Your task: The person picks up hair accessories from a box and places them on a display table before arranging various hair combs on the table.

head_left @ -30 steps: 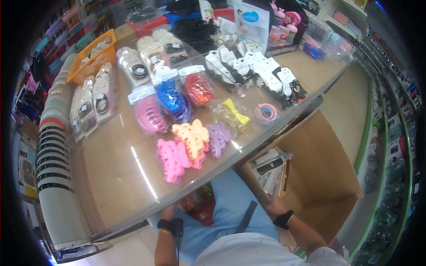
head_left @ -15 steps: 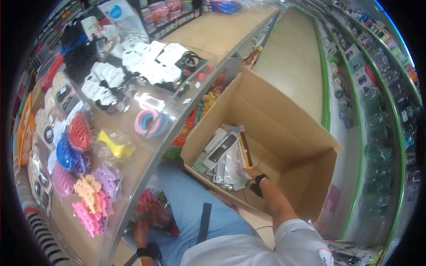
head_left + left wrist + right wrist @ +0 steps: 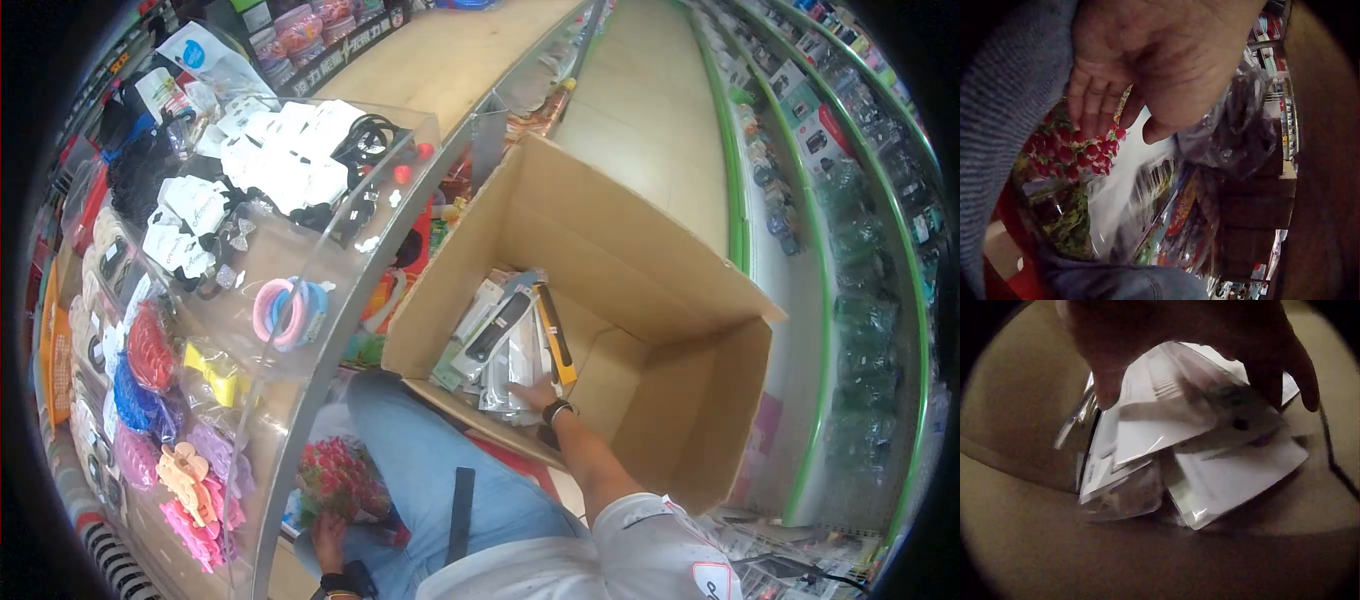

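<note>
Right hand [image 3: 531, 392] has shifted onto the packets [image 3: 497, 352] — cardboard box [image 3: 660, 300], tan aisle floor [image 3: 650, 110].

Losing the fingertips of the right hand [image 3: 532, 393] among the packets [image 3: 505, 345] in the cardboard box [image 3: 640, 290], head view. Cutting that hand off at the top edge of the right wrist view, in deep shadow; not showing whether gripping or only resting. Blurring the packet print past reading; burying lower packets under upper ones. Cutting off the wrist of the left hand [image 3: 328, 540] at the bottom edge, head view. Covering the top of the flowered packet [image 3: 1079, 150] with the fingers [image 3: 1094, 94], left wrist view. Smearing the goods behind [image 3: 1191, 206] into colour only. Rendering the shelf goods [image 3: 850, 300] too small to name.
</note>
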Tool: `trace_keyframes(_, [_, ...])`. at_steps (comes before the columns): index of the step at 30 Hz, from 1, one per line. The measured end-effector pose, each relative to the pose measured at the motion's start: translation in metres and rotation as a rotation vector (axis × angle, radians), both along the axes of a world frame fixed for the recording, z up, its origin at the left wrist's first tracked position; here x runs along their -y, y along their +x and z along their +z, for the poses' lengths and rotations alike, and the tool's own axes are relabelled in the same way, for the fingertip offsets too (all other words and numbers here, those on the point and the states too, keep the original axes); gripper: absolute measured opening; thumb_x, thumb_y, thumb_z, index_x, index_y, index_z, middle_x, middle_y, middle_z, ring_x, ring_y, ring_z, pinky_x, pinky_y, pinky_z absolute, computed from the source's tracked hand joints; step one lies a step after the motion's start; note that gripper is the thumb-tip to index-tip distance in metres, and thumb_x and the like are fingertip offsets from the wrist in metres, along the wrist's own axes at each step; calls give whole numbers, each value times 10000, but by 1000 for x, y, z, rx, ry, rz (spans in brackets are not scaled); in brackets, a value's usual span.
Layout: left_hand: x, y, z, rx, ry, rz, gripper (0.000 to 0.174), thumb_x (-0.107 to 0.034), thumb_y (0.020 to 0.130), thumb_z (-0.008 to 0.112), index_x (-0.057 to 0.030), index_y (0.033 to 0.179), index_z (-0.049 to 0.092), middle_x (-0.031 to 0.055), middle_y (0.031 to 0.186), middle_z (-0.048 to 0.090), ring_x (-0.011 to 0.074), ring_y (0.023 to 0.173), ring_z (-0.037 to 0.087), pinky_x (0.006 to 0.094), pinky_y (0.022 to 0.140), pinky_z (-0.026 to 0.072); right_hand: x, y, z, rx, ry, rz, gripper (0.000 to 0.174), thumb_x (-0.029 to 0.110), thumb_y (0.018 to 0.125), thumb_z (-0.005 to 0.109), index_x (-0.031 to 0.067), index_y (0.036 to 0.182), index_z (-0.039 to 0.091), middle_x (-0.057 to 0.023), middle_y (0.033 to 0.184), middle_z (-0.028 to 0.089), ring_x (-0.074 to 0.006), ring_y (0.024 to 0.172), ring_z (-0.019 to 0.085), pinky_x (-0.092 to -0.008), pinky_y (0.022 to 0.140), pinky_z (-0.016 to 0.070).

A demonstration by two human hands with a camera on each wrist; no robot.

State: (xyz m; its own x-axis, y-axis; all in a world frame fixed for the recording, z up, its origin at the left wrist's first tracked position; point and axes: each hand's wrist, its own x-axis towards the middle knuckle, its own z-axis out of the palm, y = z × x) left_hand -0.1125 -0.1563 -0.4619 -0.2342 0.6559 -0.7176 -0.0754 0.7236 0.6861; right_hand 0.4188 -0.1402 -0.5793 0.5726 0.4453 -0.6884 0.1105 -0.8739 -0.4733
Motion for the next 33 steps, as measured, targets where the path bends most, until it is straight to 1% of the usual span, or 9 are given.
trace_keyframes(5, [-1, 0, -1, -3, 2, -15, 440, -352, 833, 558, -69, 1148, 439, 83, 958, 552, 207, 855, 556, 336, 736, 448, -21, -17, 2, -336, 315, -20, 974, 607, 464, 746, -122, 1060, 500, -251, 1018, 574, -295, 926, 585, -303, 813, 457])
trace_keyframes(8, [2, -4, -5, 25, 32, -22, 425, -352, 839, 549, -77, 1146, 443, 75, 950, 555, 197, 840, 560, 328, 732, 447, -42, -18, 6, -245, 45, -147, 768, 507, 527, 762, -62, 1009, 579, -183, 954, 609, -231, 844, 608, -312, 755, 482])
trace_keyframes(12, [3, -2, -1, -30, 46, -41, 423, -348, 840, 547, -78, 1148, 442, 87, 978, 555, 199, 852, 557, 327, 735, 447, -54, -29, -33, 198, -36, -98, 794, 523, 531, 742, -92, 1004, 573, -213, 989, 593, -302, 912, 585, -313, 825, 451])
trace_keyframes(17, [9, 4, 8, -1, 68, -23, 418, -341, 837, 555, -74, 1141, 450, 110, 1011, 548, 211, 869, 550, 362, 763, 445, -82, -32, 23, -82, -73, -229, 1117, 487, 544, 743, -206, 1213, 178, -330, 1219, 386, -340, 1128, 444, -328, 934, 368])
trace_keyframes(24, [4, 8, 7, -37, 29, -25, 405, -328, 834, 565, -84, 1138, 455, 101, 983, 549, 211, 859, 552, 363, 766, 443, -76, -33, 40, -258, 194, -379, 909, 400, 548, 792, -184, 1118, 394, -238, 1092, 528, -282, 973, 539, -303, 861, 420])
trace_keyframes(26, [2, 12, 11, -56, 16, -65, 468, -352, 832, 536, -37, 1157, 420, 123, 1022, 530, 237, 923, 542, 366, 807, 418, -71, -25, -22, -133, 213, -359, 765, 359, 594, 779, -131, 1092, 467, -177, 1027, 572, -252, 918, 558, -307, 832, 435])
trace_keyframes(28, [1, 14, 12, -51, 19, -60, 462, -350, 831, 535, -39, 1154, 424, 123, 1021, 529, 235, 928, 540, 363, 808, 414, -68, -23, -24, -322, 540, -400, 714, 326, 655, 745, -82, 1153, 435, -152, 1064, 557, -249, 951, 545, -331, 834, 432])
trace_keyframes(29, [1, 14, 11, -47, 20, -53, 456, -348, 831, 533, -41, 1151, 428, 122, 1020, 529, 234, 934, 537, 359, 809, 410, -66, -33, 62, -433, 639, -413, 653, 260, 713, 708, -36, 1203, 394, -140, 1109, 533, -253, 985, 531, -359, 853, 425])
trace_keyframes(33, [4, 9, 7, -58, 24, -58, 448, -341, 823, 539, -49, 1146, 435, 119, 1014, 533, 228, 911, 546, 351, 784, 419, -70, -13, 4, -880, 451, -760, 613, 191, 741, 675, 2, 1235, 366, -135, 1140, 514, -269, 1003, 524, -373, 867, 421])
